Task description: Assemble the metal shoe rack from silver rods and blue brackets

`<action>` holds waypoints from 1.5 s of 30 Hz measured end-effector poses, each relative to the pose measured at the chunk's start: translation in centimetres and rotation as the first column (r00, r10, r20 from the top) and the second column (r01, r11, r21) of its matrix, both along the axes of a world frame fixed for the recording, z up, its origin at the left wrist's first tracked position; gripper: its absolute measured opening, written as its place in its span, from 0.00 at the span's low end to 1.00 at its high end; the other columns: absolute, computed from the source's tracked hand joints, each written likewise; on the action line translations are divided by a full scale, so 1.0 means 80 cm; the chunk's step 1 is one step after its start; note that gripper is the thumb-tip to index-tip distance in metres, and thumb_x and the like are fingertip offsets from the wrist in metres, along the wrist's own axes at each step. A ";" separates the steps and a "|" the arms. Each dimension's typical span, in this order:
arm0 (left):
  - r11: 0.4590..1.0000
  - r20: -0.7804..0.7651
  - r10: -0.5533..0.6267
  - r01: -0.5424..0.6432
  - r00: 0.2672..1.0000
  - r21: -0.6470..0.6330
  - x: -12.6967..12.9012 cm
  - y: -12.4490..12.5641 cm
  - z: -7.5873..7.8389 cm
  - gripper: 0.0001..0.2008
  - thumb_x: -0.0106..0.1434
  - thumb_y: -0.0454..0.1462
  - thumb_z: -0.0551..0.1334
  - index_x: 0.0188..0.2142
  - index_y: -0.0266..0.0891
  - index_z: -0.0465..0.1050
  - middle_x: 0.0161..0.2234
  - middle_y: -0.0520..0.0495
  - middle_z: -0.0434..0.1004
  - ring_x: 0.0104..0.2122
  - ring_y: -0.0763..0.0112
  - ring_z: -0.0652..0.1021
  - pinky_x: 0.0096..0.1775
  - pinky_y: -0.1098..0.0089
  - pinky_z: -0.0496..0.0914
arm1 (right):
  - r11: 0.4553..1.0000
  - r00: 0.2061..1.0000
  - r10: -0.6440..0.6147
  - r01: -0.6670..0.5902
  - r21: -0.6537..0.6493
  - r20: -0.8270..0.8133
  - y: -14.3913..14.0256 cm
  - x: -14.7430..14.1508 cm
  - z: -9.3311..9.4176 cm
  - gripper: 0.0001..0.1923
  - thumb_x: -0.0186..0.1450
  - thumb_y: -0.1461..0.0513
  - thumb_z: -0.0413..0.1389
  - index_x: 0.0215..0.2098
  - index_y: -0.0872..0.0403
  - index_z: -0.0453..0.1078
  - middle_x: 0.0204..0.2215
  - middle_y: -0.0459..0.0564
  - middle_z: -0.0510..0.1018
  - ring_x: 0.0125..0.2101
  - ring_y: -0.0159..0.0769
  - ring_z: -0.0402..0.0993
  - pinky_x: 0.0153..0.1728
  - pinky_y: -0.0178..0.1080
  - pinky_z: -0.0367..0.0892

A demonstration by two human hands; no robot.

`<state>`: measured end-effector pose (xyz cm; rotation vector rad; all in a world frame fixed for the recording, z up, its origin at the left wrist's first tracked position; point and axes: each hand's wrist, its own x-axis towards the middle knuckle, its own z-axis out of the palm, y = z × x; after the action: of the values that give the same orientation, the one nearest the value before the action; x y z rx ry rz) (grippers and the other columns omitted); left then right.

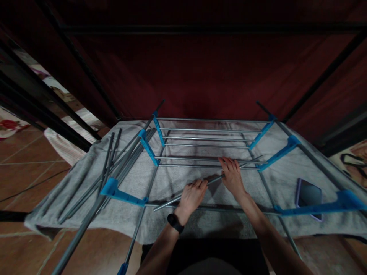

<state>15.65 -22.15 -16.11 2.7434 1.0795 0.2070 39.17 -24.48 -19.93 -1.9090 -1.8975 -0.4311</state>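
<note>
A loose grey metal rod [168,202] lies slantwise, its near end low on the left and its far end at the rack's bars on the right. My left hand [193,194], with a black watch on its wrist, is closed around it left of its middle. My right hand [231,175] is closed on the same rod further along, its fingertips next to a crossbar [186,158] of the rack. The rack has grey tubes and blue plastic brackets [148,149], with several crossbars running between the left and right brackets. My hands partly cover the rod.
Several loose grey tubes [126,164] lie in a pile on the left of the grey cloth [94,168]. A phone [309,196] rests on the cloth by the right bracket [321,209]. A dark red panel [195,76] with black bars stands behind. Tiled floor [25,172] shows at left.
</note>
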 end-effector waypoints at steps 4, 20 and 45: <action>1.000 0.002 -0.003 0.003 1.000 -0.019 0.000 0.002 0.000 0.17 0.76 0.41 0.49 0.57 0.46 0.70 0.48 0.45 0.79 0.41 0.68 0.81 0.41 0.68 0.71 | 1.000 1.000 -0.002 0.001 -0.009 -0.009 0.000 0.000 0.000 0.46 0.58 0.72 0.50 0.73 0.51 0.47 0.66 0.56 0.62 0.66 0.49 0.55 0.67 0.59 0.49; 0.995 -0.061 -0.101 0.100 0.993 -0.006 0.005 0.015 0.010 0.17 0.75 0.40 0.51 0.59 0.45 0.68 0.47 0.44 0.79 0.42 0.67 0.80 0.40 0.67 0.70 | 0.999 1.000 -0.023 0.022 -0.029 -0.013 0.001 -0.002 0.002 0.42 0.61 0.70 0.50 0.72 0.52 0.49 0.66 0.56 0.62 0.67 0.48 0.53 0.68 0.58 0.49; 0.992 0.085 -0.119 0.116 0.989 0.044 -0.039 0.028 0.017 0.17 0.75 0.43 0.51 0.55 0.47 0.73 0.44 0.48 0.82 0.40 0.69 0.81 0.39 0.69 0.69 | 0.991 0.998 -0.020 0.027 -0.127 0.055 -0.006 0.000 0.016 0.42 0.63 0.67 0.52 0.74 0.53 0.46 0.68 0.56 0.60 0.67 0.48 0.53 0.67 0.55 0.49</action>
<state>12.55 -19.88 -14.78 2.7928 0.8975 0.3307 39.14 -24.99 -18.61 -2.0225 -1.9822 -0.3793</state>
